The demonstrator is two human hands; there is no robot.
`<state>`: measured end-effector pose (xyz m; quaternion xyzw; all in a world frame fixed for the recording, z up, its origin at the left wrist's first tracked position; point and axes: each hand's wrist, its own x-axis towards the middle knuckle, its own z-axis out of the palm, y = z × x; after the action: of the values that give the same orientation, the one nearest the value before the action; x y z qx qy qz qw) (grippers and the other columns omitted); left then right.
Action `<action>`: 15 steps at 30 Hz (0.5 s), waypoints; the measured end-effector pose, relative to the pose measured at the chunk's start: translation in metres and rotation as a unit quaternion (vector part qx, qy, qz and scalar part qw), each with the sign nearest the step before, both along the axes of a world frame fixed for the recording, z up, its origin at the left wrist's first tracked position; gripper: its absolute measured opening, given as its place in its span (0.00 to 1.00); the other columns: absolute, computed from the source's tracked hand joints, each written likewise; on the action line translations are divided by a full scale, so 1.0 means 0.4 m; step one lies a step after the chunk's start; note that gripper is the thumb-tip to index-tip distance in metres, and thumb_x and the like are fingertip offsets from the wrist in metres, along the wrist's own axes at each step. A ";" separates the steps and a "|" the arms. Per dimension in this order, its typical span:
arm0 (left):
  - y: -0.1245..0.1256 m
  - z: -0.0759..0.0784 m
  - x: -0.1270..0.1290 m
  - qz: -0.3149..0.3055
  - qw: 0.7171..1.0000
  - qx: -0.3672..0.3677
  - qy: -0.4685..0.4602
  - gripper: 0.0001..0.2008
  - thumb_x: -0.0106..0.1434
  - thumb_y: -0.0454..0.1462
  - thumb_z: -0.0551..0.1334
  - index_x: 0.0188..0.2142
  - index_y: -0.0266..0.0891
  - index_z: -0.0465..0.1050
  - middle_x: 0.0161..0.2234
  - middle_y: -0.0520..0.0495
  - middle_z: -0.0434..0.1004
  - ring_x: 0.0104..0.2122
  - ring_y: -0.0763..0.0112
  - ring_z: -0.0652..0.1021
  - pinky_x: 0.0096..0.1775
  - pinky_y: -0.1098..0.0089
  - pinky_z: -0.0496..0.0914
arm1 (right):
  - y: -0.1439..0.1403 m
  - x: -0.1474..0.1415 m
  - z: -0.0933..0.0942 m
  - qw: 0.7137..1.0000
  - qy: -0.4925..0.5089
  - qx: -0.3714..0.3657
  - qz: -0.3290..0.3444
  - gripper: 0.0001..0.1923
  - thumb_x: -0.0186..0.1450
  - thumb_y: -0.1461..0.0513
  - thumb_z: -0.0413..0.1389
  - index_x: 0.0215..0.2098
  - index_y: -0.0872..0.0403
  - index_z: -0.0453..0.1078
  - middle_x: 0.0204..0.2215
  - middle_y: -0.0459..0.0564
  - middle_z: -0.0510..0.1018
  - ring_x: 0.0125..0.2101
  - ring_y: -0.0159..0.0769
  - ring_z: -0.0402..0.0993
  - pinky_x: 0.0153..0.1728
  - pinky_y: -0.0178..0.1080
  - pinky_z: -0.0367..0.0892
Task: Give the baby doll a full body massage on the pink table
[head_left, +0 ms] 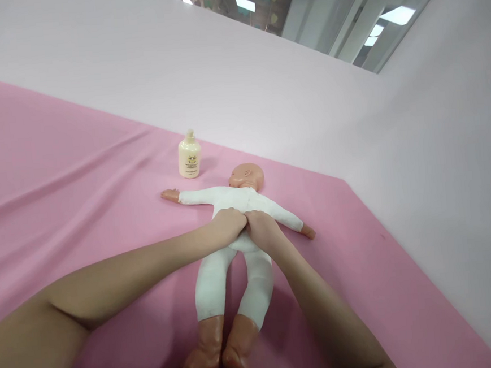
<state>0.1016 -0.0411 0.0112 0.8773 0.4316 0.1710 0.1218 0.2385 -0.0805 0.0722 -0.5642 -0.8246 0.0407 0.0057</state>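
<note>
I see my left hand [230,224] and right hand [262,228] pressed together, grip clenched on the belly of the doll [232,230] (lying face-up on the pink surface [79,180], near a lotion bottle [189,156]), seemingly mid-massage.

Glossy plastic doll [239,207], matt pink cloth [79,180]

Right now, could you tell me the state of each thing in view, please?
Baby doll: lying on its back, arms spread, head turned aside.
Lotion bottle: upright, cap on, untouched.
Pink cloth: spread out, slightly creased.
Left hand: pressed on the doll's belly.
Right hand: pressed beside it, hands touching.
</note>
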 end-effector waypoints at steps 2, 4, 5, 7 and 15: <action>-0.002 0.012 -0.007 0.018 1.000 -0.012 0.018 0.15 0.68 0.43 0.58 0.40 0.36 0.80 0.29 0.40 0.79 0.34 0.56 0.79 0.39 0.62 0.70 | 0.005 0.002 -0.003 1.000 -0.004 0.007 -0.006 0.13 0.70 0.69 0.47 0.46 0.57 0.72 0.38 0.56 0.81 0.37 0.43 0.76 0.36 0.40 0.62; -0.008 0.028 -0.011 0.034 0.999 -0.016 0.019 0.16 0.69 0.41 0.56 0.44 0.34 0.78 0.31 0.39 0.80 0.34 0.56 0.79 0.38 0.62 0.70 | 0.007 0.003 -0.005 1.000 -0.001 0.010 -0.012 0.12 0.70 0.69 0.47 0.49 0.58 0.68 0.37 0.55 0.81 0.37 0.42 0.75 0.35 0.39 0.61; -0.012 0.036 -0.011 0.041 0.999 -0.017 0.020 0.16 0.69 0.40 0.56 0.46 0.34 0.78 0.32 0.39 0.80 0.34 0.56 0.80 0.38 0.62 0.70 | 0.008 0.003 -0.007 1.000 0.001 0.011 -0.013 0.12 0.70 0.69 0.46 0.50 0.58 0.66 0.37 0.55 0.80 0.37 0.42 0.75 0.35 0.39 0.61; -0.019 0.055 -0.008 0.049 0.998 -0.024 0.031 0.16 0.69 0.38 0.54 0.47 0.33 0.77 0.34 0.38 0.80 0.34 0.56 0.79 0.38 0.61 0.70 | 0.009 0.003 -0.013 1.000 0.000 0.016 -0.018 0.12 0.70 0.70 0.46 0.49 0.57 0.66 0.41 0.55 0.78 0.38 0.41 0.74 0.35 0.38 0.61; -0.046 0.093 0.001 0.081 0.988 0.044 0.125 0.13 0.71 0.35 0.54 0.44 0.36 0.77 0.49 0.35 0.77 0.50 0.48 0.73 0.43 0.55 0.69 | 0.035 0.011 -0.061 0.998 0.008 0.061 -0.009 0.13 0.69 0.71 0.44 0.43 0.58 0.69 0.48 0.60 0.71 0.46 0.45 0.66 0.49 0.43 0.63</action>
<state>0.1019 -0.0594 0.0484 0.8586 0.5047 0.0883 0.0136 0.2429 -0.0664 0.0478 -0.5701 -0.8202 -0.0057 0.0471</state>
